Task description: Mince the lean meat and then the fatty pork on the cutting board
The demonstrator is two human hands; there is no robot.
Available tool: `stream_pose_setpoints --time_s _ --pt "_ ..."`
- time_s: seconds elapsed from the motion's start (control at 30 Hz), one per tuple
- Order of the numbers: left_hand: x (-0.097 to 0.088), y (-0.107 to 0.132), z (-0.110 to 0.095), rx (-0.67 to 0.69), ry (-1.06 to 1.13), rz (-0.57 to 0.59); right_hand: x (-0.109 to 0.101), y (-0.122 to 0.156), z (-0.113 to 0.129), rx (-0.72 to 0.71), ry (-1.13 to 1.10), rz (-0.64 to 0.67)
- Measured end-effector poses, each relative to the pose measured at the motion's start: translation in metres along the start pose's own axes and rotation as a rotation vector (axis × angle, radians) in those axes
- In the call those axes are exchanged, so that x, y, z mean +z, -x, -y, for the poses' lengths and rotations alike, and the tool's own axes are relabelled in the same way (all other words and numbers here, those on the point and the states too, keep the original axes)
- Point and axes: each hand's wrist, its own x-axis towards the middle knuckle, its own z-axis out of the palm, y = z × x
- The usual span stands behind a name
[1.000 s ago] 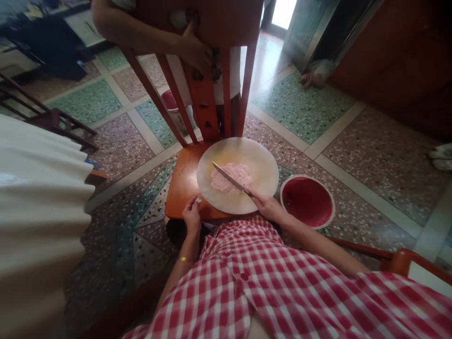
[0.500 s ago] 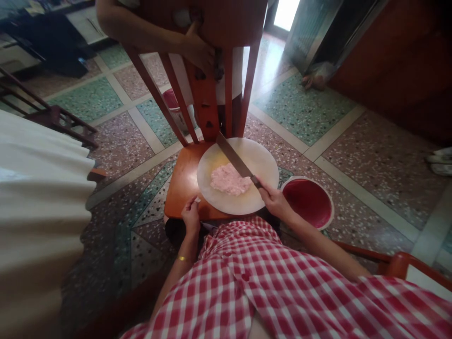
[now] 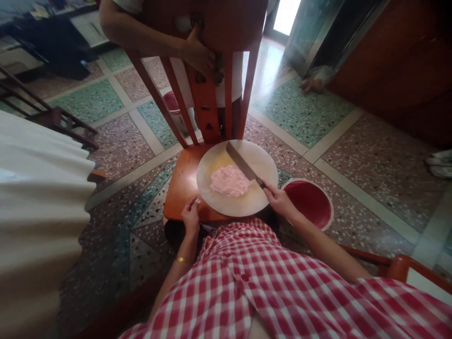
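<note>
My right hand [image 3: 279, 199] is closed round the dark handle of a cleaver [image 3: 241, 161]. Its long blade slants up and left over a round, pale cutting board [image 3: 262, 157]; I cannot tell whether it touches the surface. Pink minced meat [image 3: 229, 181] lies in a flat heap left of the blade. The board rests on an orange-brown wooden chair seat [image 3: 181, 181]. By the seat's front left edge, my left hand [image 3: 190, 215] has its fingers pinched together, with a small whitish bit at the tips that I cannot identify.
A red-lined bucket [image 3: 309, 202] stands right of the chair. Behind the slatted chair back [image 3: 208, 103], another person's hand [image 3: 199, 54] grips it, and a second bucket [image 3: 172, 102] is on the floor. A pale curtain-like cloth [image 3: 38, 212] hangs at left.
The cleaver and my right hand have shifted slightly right and toward me, the blade tip drawing back from the board's far edge. My left hand stays nearly in place.
</note>
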Motion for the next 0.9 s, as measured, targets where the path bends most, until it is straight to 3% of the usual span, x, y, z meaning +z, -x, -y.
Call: stream_pose_setpoints --time_s 0.17,0.3,0.47,0.67,0.8,0.9 --pt "0.002 0.000 -0.005 0.025 0.008 0.006 -0.003 -0.005 0.012 0.031 0.006 0.070" --pt "-0.002 -0.001 -0.010 0.038 0.001 -0.006 -0.011 -0.008 0.026 -0.064 -0.012 -0.033" --pt "-0.002 0.000 -0.009 0.006 0.044 -0.017 -0.002 -0.008 0.021 0.062 0.137 0.069" --pt "0.002 0.000 -0.008 0.011 0.031 0.004 -0.007 -0.004 0.024 -0.068 0.069 -0.085" --pt "0.005 0.001 -0.009 0.028 -0.014 0.001 -0.004 -0.002 0.019 0.065 0.164 0.049" --pt "0.005 0.000 -0.009 0.031 -0.026 0.020 -0.008 -0.001 0.021 0.027 0.096 0.011"
